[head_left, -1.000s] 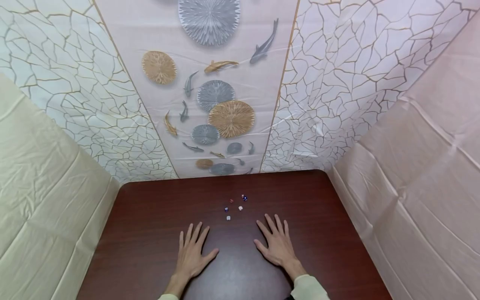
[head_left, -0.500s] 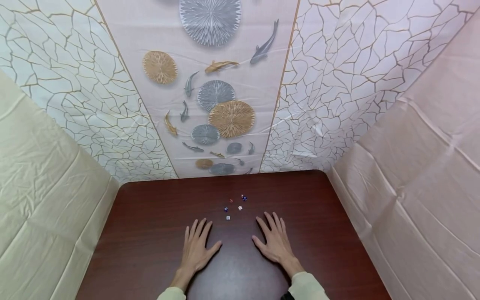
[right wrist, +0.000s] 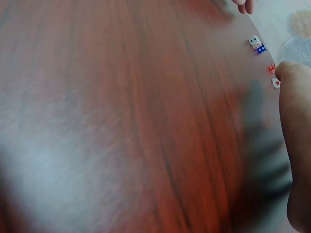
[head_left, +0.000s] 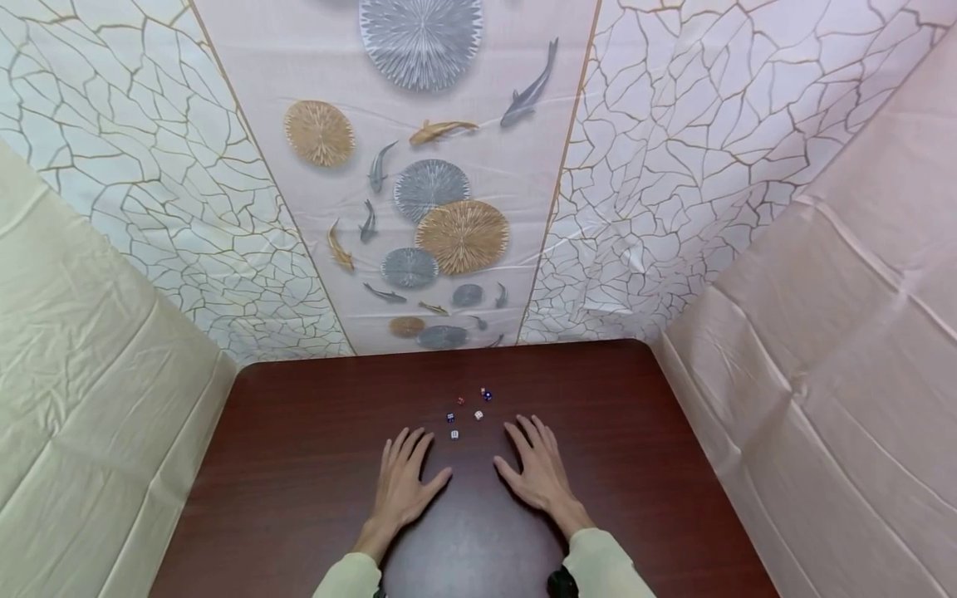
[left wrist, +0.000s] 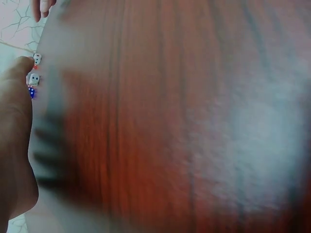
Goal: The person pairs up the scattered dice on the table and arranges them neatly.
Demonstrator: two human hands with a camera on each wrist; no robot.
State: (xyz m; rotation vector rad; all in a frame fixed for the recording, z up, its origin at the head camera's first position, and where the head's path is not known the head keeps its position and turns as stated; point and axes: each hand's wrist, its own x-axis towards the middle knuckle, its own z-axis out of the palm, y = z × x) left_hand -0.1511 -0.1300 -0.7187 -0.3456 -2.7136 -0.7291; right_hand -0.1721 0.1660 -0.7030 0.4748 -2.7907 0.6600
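Observation:
Several small dice lie loosely grouped on a dark red-brown table [head_left: 299, 432]. Nearest to me is a white die [head_left: 454, 434], with a blue die [head_left: 450, 417] just behind it. Another white die [head_left: 478, 414], a red die [head_left: 460, 400] and a second blue die [head_left: 488, 396] sit farther back. My left hand [head_left: 402, 482] is left of the dice, fingers spread and holding nothing. On the other side my right hand [head_left: 540, 472] has its fingers extended, thumb toward the middle. In the wrist views a white die [left wrist: 34, 79] and a red die [right wrist: 272, 68] show beyond the hands.
A patterned cloth [head_left: 463, 241] with fish and round leaf prints hangs behind the table. Pale quilted cloth walls stand at the left [head_left: 90, 399] and right [head_left: 830, 349] sides. A bright glare lies on the tabletop between the forearms.
Both hands have moved forward and inward, closer to the dice; the left has shifted right and the right a little left. The dice stay where they were.

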